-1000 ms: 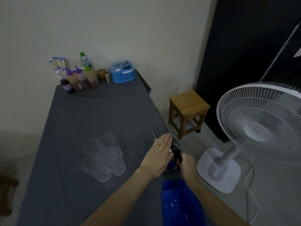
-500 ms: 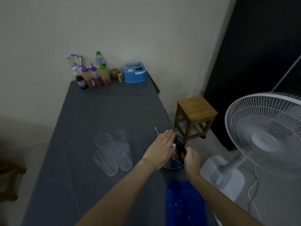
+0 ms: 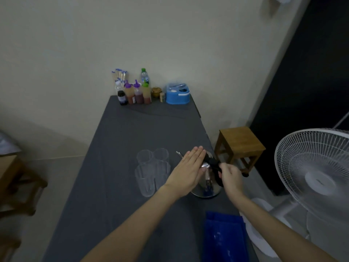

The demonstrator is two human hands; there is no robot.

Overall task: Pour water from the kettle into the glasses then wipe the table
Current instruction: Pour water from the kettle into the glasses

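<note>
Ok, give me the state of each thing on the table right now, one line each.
Kettle: upright on the table, not pouring.
Right hand: closed on the kettle's black handle.
Left hand: open, flat over the kettle's lid.
Glasses: four, upright, clustered, apparently empty.
Blue cloth: lying unused.

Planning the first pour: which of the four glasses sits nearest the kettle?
The near-right glass in the cluster: it stands closest to the kettle, beside the left hand.

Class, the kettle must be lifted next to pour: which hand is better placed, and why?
Right. The right hand grips the kettle by its black handle; the left hand lies flat on top.
</note>
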